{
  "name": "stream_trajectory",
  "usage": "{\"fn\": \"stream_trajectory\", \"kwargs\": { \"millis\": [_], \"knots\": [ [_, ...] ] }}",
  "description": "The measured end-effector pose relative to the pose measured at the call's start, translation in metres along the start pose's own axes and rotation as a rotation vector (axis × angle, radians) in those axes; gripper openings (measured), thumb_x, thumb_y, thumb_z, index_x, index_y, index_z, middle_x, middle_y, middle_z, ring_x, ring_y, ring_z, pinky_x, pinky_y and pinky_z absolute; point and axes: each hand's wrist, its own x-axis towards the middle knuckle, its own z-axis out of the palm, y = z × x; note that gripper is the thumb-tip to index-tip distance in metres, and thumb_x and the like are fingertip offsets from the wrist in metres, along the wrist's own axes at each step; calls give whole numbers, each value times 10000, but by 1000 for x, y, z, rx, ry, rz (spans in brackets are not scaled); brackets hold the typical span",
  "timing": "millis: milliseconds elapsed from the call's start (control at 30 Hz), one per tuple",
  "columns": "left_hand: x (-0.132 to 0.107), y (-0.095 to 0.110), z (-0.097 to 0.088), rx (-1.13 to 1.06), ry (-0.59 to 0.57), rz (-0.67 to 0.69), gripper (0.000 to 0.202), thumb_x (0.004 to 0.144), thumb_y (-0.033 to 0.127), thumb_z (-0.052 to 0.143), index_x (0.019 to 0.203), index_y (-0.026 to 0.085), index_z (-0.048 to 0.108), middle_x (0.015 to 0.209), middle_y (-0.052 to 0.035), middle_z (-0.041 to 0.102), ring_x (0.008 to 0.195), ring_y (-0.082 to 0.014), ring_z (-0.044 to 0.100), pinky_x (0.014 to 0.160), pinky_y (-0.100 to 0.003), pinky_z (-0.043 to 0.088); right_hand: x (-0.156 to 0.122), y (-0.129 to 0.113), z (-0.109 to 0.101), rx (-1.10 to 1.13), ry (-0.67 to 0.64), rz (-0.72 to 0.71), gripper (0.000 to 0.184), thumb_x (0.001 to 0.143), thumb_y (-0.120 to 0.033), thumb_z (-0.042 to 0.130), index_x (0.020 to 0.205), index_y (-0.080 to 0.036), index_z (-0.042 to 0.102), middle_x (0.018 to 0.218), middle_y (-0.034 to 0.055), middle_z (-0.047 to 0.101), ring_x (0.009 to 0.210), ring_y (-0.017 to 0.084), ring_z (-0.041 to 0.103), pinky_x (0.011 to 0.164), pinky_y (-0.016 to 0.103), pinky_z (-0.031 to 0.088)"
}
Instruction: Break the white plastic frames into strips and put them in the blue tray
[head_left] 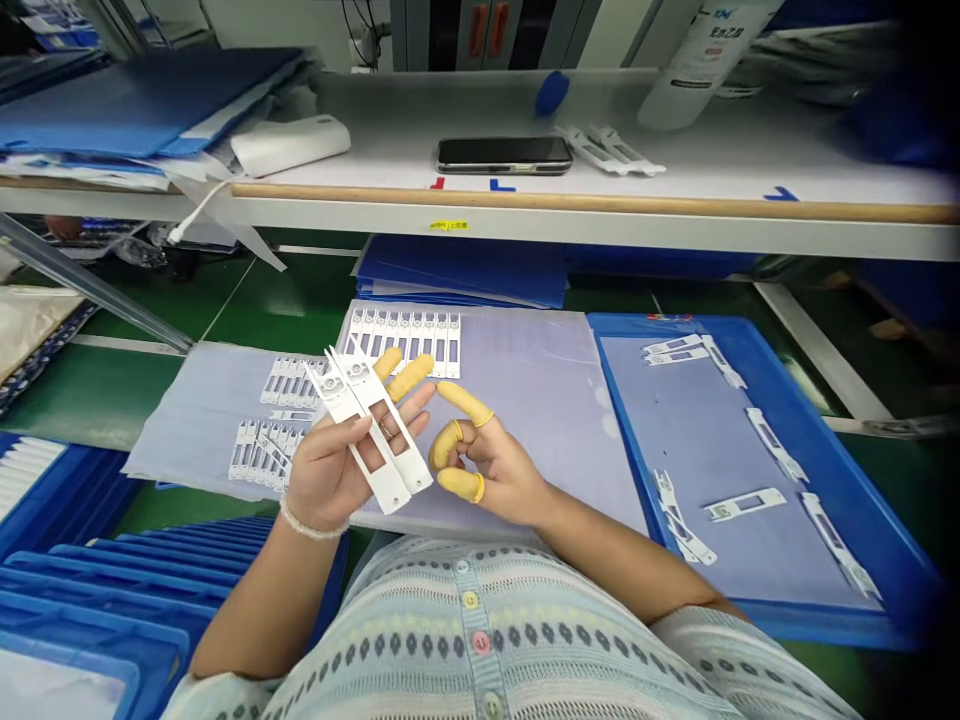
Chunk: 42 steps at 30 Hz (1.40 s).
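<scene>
In my left hand [330,465] I hold two white plastic frames [367,415], side by side and tilted, each with a rectangular window. The thumb lies over them and the fingers reach behind. My right hand [487,460] is just to the right, wearing yellow finger cots. Its index finger stretches toward the left fingertips while the others curl, with nothing between them. Behind the left hand, a row of similar frames [446,345] lies on the pale work mat [540,400]. More frames [259,455] lie in groups on the sheet to the left.
At the right, a blue tray [840,460] holds several scattered frames. Stacked blue trays [150,590] stand at lower left. A shelf [600,220] crosses above the bench, carrying a phone [504,156], a bottle [705,65] and blue folders [142,100].
</scene>
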Motion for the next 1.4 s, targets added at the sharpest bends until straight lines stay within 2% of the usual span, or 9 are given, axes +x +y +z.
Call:
{"fn": "stream_trajectory", "kwargs": {
  "millis": [367,500,633,733,867,1033,1167,1333,1400],
  "knots": [
    [18,6,34,108,-117,-149,714,799,65,576,1439,292,354,1374,-41,558,1294,-239,474,1062,-366,419,-14,-29,-7,98,60,-47,716,894,-334,615,1474,-332,194,778,-43,519,593,79,487,575,218,480],
    [20,4,40,110,-181,-166,658,812,81,577,1418,271,399,1346,-54,583,1292,-270,472,1072,-422,411,-19,-34,-10,97,65,-62,686,901,-318,607,1462,-343,212,792,-39,527,596,80,496,563,214,481],
    [21,1,43,134,-164,-180,703,812,93,589,1440,303,355,1286,-48,628,1284,-297,480,1073,-487,404,-22,-34,-12,16,61,-78,673,920,-333,575,1469,-334,186,782,-42,519,600,84,504,578,226,495],
    [22,-2,43,150,-161,-185,673,814,104,597,1421,306,390,1185,-43,684,1198,-292,565,1017,-467,466,-25,-37,-16,-167,78,-180,610,934,-332,543,1459,-331,233,815,-25,523,632,97,508,591,241,506],
    [21,-4,42,182,-197,-200,495,812,120,619,1283,262,565,1106,-36,714,1103,-260,629,954,-385,511,-25,-49,-24,-682,184,-404,499,926,-283,541,1396,-282,373,946,45,525,803,159,546,680,309,529],
    [21,-7,38,226,-220,-202,351,814,148,633,1153,236,660,1027,-50,733,978,-217,675,805,-278,531,-18,-58,-25,-1081,9,-583,398,930,-292,530,1308,-209,437,1034,91,577,864,192,576,699,335,531],
    [21,-9,34,246,-176,-187,457,783,149,667,1227,247,617,1049,-68,723,1014,-244,657,893,-341,487,-13,-55,-23,-1229,-101,-543,344,937,-252,514,1270,-172,489,1061,113,610,917,208,578,744,355,515],
    [26,-14,26,338,-123,-195,266,775,200,689,1040,176,710,1016,-100,726,1025,-275,644,962,-393,448,-13,-47,-15,-1364,-180,-427,276,949,-191,457,1198,-122,556,1009,120,638,779,178,584,655,314,492],
    [30,-17,20,370,-91,-174,271,790,237,684,1053,176,704,1104,-106,704,1077,-293,622,973,-408,448,-11,-41,-14,-1389,-220,-354,268,943,-182,457,1175,-111,572,951,103,642,734,171,579,619,298,481]
  ]
}}
